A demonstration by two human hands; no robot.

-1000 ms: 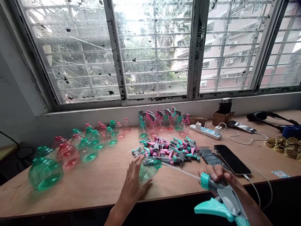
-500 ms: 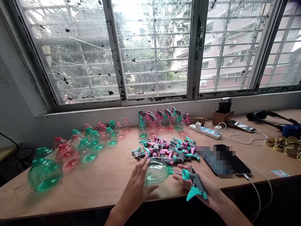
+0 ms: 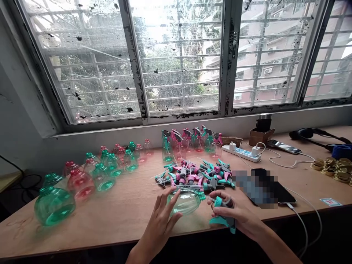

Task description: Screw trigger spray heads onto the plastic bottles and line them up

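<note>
A clear green bottle (image 3: 187, 203) lies on its side over the front of the table, its neck toward the right. My left hand (image 3: 163, 220) holds it round the base, thumb below and fingers along the top. In my right hand (image 3: 231, 211) is a teal and grey trigger sprayer (image 3: 218, 201), gripped near its collar. The sprayer's thin tube reaches to the bottle's mouth, while the collar stays apart from the neck. Just behind the bottle lies a pile of loose pink, teal and grey trigger sprayers (image 3: 192, 174).
Open green and red bottles (image 3: 103, 178) stand in rows at the left. Several bottles with sprayers fitted (image 3: 189, 143) are at the back. On the right are a power strip (image 3: 242, 152), phones (image 3: 284, 190) with cables, headphones (image 3: 308, 134) and gold-coloured pieces (image 3: 334, 168).
My right fingers have closed round the sprayer's collar, and its trigger has swung left. The bottle has shifted slightly right, its neck tipping up a little.
</note>
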